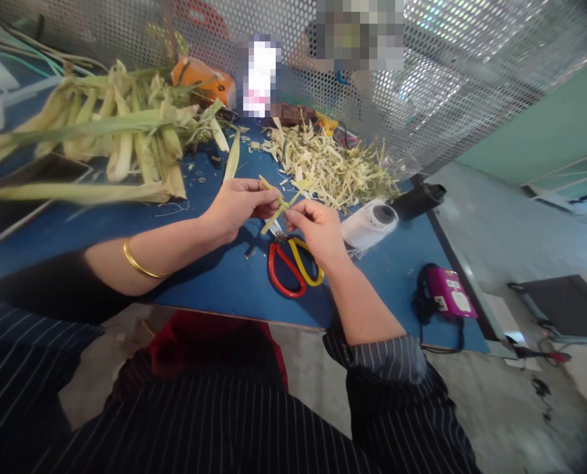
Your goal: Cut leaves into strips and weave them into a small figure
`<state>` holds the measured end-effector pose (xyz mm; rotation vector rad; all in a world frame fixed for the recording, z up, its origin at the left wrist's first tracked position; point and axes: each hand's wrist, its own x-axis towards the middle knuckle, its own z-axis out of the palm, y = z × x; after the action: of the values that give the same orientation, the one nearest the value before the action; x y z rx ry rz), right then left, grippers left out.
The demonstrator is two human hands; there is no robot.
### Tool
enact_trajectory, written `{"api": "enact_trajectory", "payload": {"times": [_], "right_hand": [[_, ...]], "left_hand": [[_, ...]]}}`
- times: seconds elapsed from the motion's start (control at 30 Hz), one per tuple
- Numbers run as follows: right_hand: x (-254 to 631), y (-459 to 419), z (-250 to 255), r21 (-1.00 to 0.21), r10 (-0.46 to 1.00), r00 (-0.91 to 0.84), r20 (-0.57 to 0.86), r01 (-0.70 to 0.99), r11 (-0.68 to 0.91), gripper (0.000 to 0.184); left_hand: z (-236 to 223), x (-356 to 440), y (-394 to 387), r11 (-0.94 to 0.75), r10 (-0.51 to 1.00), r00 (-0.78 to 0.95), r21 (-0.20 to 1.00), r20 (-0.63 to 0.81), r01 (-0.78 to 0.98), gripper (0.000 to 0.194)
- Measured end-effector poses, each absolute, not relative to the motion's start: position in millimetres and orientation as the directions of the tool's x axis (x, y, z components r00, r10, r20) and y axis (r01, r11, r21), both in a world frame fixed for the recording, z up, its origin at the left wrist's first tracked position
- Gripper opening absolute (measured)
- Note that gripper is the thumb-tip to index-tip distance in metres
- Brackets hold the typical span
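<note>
Between my two hands is a small piece of crossed pale green husk strips (283,207), its ends sticking out several ways. My left hand (247,204) pinches it from the left, thumb against fingers. From the right, my right hand (318,227) pinches it at its middle with the fingertips. Just below lie scissors (287,273) with one red and one yellow handle, their blades partly hidden under my hands. A long husk leaf (232,157) lies behind my left hand. Close to my right hand is a spool of white thread (370,225) on its side.
A heap of cut husk shreds (330,164) lies at the back, before a perforated metal screen (293,72). Whole husks (120,131) are piled at the left over a dark tray-like object (31,191). A black cylinder (419,201) and a magenta box with a cord (451,291) sit near the right edge.
</note>
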<state>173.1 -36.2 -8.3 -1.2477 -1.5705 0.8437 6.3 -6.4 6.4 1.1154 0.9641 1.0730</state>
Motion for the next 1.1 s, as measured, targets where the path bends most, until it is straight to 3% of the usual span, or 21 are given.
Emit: {"api": "enact_trajectory", "payload": {"times": [0.1, 0.3, 0.43, 0.63, 0.7, 0.87, 1.0, 1.1], "right_hand": [[170.8, -37.7, -6.1, -0.889, 0.958, -0.056, 0.283, 0.359, 0.284, 0.016], [169.6, -40.2, -4.6, -0.882, 0.957, -0.072, 0.280, 0.374, 0.287, 0.017], [170.0, -41.0, -5.6, -0.860, 0.953, -0.108, 0.284, 0.410, 0.303, 0.016], [170.5, -37.1, -10.9, -0.872, 0.966, -0.030, 0.258, 0.423, 0.246, 0.016], [170.3, -36.2, -11.9, -0.851, 0.962, -0.022, 0.273, 0.462, 0.251, 0.015], [168.6, -40.1, -11.5, -0.672, 0.927, -0.081, 0.366, 0.666, 0.324, 0.016], [166.9, -45.6, -9.3, -0.490, 0.887, -0.153, 0.435, 0.786, 0.376, 0.024], [166.2, -47.9, -7.9, -0.406, 0.874, -0.193, 0.445, 0.827, 0.389, 0.026]], "left_hand": [[5.5, 5.9, -2.6, 0.257, 0.948, 0.251, 0.934, -0.194, -0.247, 0.010], [1.8, 6.0, 2.9, 0.384, 0.913, 0.273, 0.865, -0.304, -0.321, 0.017], [2.5, 6.2, 4.2, 0.370, 0.919, 0.262, 0.872, -0.294, -0.321, 0.019], [4.4, 2.3, 7.2, 0.287, 0.938, 0.262, 0.934, -0.229, -0.211, 0.039], [2.8, 2.2, 5.6, 0.253, 0.940, 0.276, 0.952, -0.200, -0.170, 0.037], [-2.7, 5.1, 0.6, 0.141, 0.959, 0.259, 0.985, -0.112, -0.097, 0.019], [-1.0, 4.9, 0.9, 0.167, 0.973, 0.181, 0.980, -0.146, -0.108, 0.014], [2.5, 3.0, 0.5, 0.232, 0.948, 0.234, 0.972, -0.215, -0.045, 0.020]]}}
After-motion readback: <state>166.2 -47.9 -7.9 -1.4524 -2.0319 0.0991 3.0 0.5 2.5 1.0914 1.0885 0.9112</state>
